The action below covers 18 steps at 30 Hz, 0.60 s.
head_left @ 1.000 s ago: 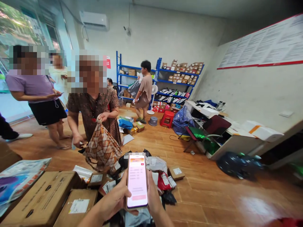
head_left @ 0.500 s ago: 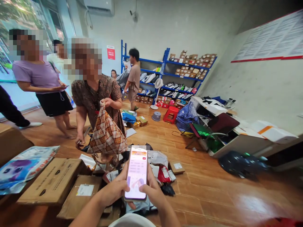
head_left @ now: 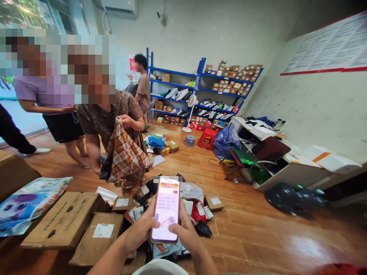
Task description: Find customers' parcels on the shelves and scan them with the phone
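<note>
A smartphone point(head_left: 165, 208) with a lit screen is held upright in front of me, gripped from both sides. My left hand point(head_left: 146, 225) wraps its left edge, with the thumb over the lower screen. Around the right edge closes my right hand point(head_left: 183, 227), its thumb also on the lower screen. Below and behind the phone lies a pile of parcels, among them a red bag point(head_left: 198, 211), a grey-white bag point(head_left: 192, 191) and a small carton point(head_left: 214, 203). A white rounded thing point(head_left: 160, 267) shows at the bottom edge.
Cardboard boxes point(head_left: 64, 217) and a blue printed bag point(head_left: 31, 202) sit at left. A person in a patterned dress point(head_left: 129, 105) holds a plaid cloth bag point(head_left: 127, 152). Behind are blue shelves point(head_left: 177, 71), a fan point(head_left: 192, 101), a red stool point(head_left: 207, 138) and a chair point(head_left: 268, 151).
The person in the patterned dress has leaned left with the plaid bag, now holding something dark at its side. The person by the shelves has walked left. My hands and the phone stay nearly still.
</note>
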{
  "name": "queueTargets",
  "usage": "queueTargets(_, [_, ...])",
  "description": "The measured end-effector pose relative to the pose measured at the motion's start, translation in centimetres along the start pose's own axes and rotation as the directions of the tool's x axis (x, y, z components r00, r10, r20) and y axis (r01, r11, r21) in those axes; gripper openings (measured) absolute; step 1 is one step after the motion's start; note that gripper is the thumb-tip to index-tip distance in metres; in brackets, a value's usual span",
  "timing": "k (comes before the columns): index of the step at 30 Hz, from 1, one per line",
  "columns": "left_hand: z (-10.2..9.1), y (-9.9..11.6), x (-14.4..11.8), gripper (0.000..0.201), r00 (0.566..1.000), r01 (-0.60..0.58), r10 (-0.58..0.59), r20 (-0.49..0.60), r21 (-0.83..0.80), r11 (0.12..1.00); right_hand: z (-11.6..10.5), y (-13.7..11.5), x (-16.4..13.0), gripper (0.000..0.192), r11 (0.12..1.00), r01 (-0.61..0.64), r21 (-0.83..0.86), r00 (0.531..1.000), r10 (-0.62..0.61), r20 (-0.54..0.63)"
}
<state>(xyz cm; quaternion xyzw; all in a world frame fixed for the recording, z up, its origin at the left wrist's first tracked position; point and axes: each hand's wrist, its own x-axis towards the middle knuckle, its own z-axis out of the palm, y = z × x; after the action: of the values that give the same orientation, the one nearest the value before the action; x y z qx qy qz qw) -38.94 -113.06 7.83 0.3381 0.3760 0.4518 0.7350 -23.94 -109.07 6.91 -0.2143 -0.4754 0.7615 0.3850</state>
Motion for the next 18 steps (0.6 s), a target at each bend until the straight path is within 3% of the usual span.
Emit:
queueTargets(5, [-0.4, -0.4, 0.0, 0.119, 1.000, -0.016, 0.018, -0.013, 0.119, 0.993, 0.4, -0.1, 0.4, 0.056, 0.998, 0.006, 0.070, 0.997, -0.001, -0.081])
queueTargets(9, [-0.2, -0.3, 0.0, 0.118, 0.999, 0.033, -0.034, 0.016, 0.083, 0.996, 0.7, 0.0, 1.7, 0.041, 0.994, -0.008, 0.109, 0.949, 0.042, -0.311])
queueTargets(12, [-0.1, -0.2, -0.1, 0.116, 0.999, 0.049, -0.051, 0.017, 0.092, 0.995, 0.5, 0.5, 2.5, 0.044, 0.998, -0.010, 0.058, 0.907, 0.033, -0.421])
queueTargets(18, [0.0, -0.1, -0.1, 0.112, 0.997, 0.069, -0.070, 0.033, 0.045, 0.997, -0.7, 1.9, 2.5, 0.045, 0.999, 0.035, 0.014, 0.859, -0.023, -0.511])
